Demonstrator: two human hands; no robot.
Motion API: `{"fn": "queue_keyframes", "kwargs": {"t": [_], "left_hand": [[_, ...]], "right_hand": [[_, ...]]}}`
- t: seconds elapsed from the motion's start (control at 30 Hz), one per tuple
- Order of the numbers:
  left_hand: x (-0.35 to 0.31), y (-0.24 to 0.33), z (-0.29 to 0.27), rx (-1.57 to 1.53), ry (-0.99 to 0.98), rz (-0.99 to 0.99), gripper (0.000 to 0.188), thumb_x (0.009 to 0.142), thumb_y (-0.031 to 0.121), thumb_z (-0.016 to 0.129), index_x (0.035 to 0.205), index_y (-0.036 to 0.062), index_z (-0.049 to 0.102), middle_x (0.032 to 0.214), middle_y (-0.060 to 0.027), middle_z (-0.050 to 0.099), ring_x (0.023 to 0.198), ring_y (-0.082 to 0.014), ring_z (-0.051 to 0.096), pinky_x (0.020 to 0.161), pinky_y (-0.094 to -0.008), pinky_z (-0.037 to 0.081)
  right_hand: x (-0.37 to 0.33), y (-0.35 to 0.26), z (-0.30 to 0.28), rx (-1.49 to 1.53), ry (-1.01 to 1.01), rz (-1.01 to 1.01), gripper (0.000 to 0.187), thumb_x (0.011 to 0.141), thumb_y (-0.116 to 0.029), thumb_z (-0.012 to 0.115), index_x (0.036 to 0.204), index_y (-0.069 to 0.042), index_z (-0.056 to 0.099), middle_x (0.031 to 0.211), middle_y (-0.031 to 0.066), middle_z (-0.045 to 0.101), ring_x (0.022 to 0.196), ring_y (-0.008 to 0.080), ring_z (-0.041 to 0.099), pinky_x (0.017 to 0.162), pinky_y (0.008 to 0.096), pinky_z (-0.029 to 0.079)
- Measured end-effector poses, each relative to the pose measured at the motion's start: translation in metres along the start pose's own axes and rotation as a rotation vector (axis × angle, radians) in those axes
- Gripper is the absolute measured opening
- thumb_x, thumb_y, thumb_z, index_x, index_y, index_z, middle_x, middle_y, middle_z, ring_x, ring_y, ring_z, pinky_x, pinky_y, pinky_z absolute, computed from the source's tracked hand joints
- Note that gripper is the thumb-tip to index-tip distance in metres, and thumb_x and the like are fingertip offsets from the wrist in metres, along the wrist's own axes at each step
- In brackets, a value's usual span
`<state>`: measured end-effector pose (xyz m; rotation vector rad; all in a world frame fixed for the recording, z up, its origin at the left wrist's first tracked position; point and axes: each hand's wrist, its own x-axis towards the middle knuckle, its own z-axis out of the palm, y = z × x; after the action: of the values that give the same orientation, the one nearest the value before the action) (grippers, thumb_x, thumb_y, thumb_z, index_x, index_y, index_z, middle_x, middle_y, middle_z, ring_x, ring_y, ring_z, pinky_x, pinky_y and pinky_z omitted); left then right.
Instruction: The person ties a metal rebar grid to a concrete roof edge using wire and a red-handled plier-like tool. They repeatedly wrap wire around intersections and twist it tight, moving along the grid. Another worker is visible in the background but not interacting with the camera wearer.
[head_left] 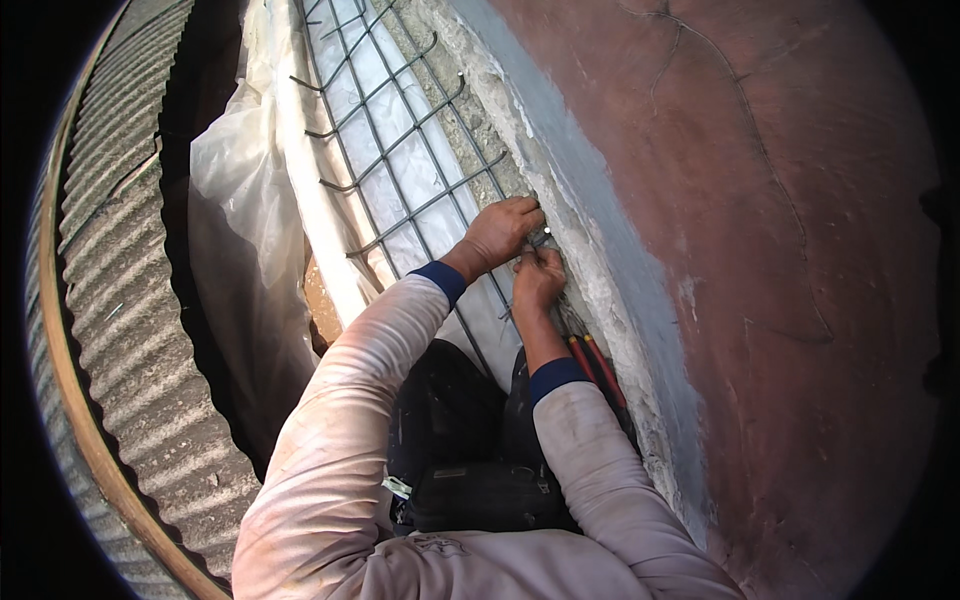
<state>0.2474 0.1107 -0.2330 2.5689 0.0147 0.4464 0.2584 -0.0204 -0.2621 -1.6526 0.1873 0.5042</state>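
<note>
A bare left hand [500, 232] and a bare right hand [540, 278] work close together beside a rough, pale grey concrete edge [588, 255], at the right side of a dark steel rebar grid [384, 156] — which lies above whitish plastic sheeting [412, 172]. Both hands' fingers curl inward (whether clamped on anything, I cannot tell). A hand tool with red, yellow-banded handles [606, 371] sits just beside the right wrist — concrete to its right.

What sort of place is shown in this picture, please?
Most likely a building site, perhaps near roof level. The signs are the rebar grid, the corrugated sheet at the left, and the plastic sheet hanging between them.
</note>
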Motion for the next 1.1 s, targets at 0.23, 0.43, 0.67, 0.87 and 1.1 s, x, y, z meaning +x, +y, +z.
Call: {"fn": "queue_keyframes", "kwargs": {"t": [0.23,0.43,0.67,0.87,1.1], "left_hand": [[0.011,-0.001,-0.003,0.266,-0.140,-0.105,0.017,0.075,0.020,0.076,0.088,0.0093,0.077,0.099,-0.0057,0.068,0.104,-0.0267,0.061,0.094,-0.0399,0.046],[0.020,0.022,0.004,0.479,-0.118,-0.335,0.023,0.081,0.026,0.068,0.089,0.0083,0.080,0.104,-0.0068,0.069,0.108,-0.0251,0.058,0.093,-0.0391,0.041],[-0.006,-0.012,-0.024,0.179,-0.220,-0.145,0.024,0.080,0.010,0.070,0.097,0.0187,0.083,0.107,-0.0041,0.069,0.114,-0.0235,0.059,0.095,-0.0397,0.044],[-0.013,-0.031,-0.019,0.053,-0.086,-0.079,0.025,0.079,0.003,0.068,0.097,0.0145,0.081,0.104,-0.0050,0.070,0.111,-0.0274,0.062,0.093,-0.0422,0.048],[-0.031,-0.024,-0.006,0.003,0.073,-0.522,0.026,0.075,0.004,0.070,0.100,0.0075,0.077,0.101,-0.0141,0.069,0.103,-0.0376,0.062,0.095,-0.0464,0.051]], "right_hand": [[0.003,0.006,-0.002,-0.001,-0.016,-0.002,0.004,0.097,0.001,0.066,0.095,0.002,0.062,0.076,0.0064,0.066,0.062,0.0147,0.061,0.059,0.0315,0.049],[0.008,0.021,0.001,-0.111,-0.010,-0.128,0.009,0.098,0.000,0.061,0.105,0.005,0.064,0.086,0.0166,0.073,0.072,0.0261,0.071,0.069,0.0376,0.055],[-0.019,-0.011,-0.012,-0.652,-0.063,-0.358,0.032,0.103,-0.010,0.057,0.133,-0.003,0.064,0.097,0.0287,0.076,0.092,0.0437,0.076,0.086,0.0493,0.057],[-0.011,-0.033,-0.012,-0.963,-0.246,-0.335,0.049,0.103,-0.012,0.056,0.152,-0.009,0.055,0.110,0.0315,0.075,0.103,0.0500,0.073,0.090,0.0548,0.057],[-0.001,-0.023,-0.016,-0.718,-0.266,-0.369,0.053,0.101,-0.012,0.060,0.154,-0.009,0.054,0.112,0.0312,0.075,0.106,0.0507,0.072,0.094,0.0536,0.055]]}}
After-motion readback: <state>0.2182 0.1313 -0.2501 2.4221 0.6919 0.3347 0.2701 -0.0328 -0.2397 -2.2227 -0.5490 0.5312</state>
